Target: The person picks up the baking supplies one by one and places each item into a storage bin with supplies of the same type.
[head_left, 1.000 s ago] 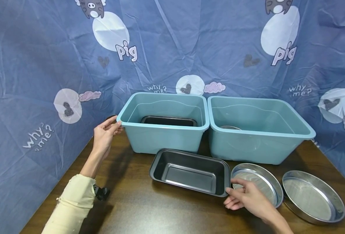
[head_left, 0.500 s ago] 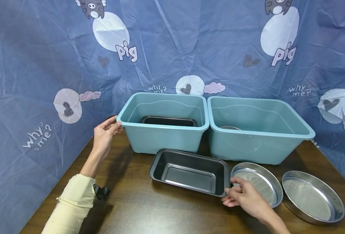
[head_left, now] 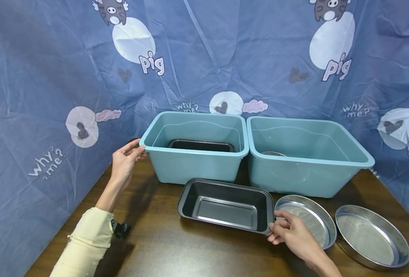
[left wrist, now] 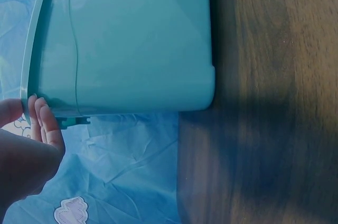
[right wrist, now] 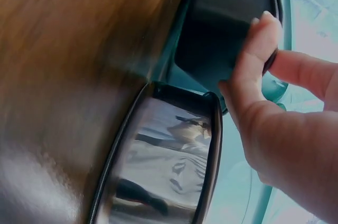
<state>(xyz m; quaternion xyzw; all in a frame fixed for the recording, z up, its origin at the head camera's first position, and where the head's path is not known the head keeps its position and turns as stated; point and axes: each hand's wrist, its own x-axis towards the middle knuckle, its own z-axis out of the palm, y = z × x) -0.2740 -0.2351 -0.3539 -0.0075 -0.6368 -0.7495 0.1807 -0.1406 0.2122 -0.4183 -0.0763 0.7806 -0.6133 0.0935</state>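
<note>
A black loaf pan [head_left: 225, 207] lies in front of the two teal bins, its long side slightly slanted. My right hand [head_left: 292, 232] pinches the pan's right end rim between thumb and fingers; in the right wrist view the fingers curl under that rim beside the dark pan wall [right wrist: 211, 28]. My left hand [head_left: 124, 161] grips the front left corner of the left bin's rim [head_left: 194, 151], and the left wrist view has the thumb on one side of the rim and fingers [left wrist: 47, 123] on the other. Inside the left bin sits another black loaf pan [head_left: 201, 145].
The right teal bin [head_left: 294, 177] stands against the left one, with a metal rim [head_left: 273, 153] showing inside. Two round silver cake pans, one nearer [head_left: 309, 219] and one farther right [head_left: 370, 234], rest on the wooden table [head_left: 176, 250]. A printed blue cloth [head_left: 190, 50] hangs behind.
The whole scene sits slightly lower in the head view. Both hands keep their holds, and the loaf pan stays in nearly the same place.
</note>
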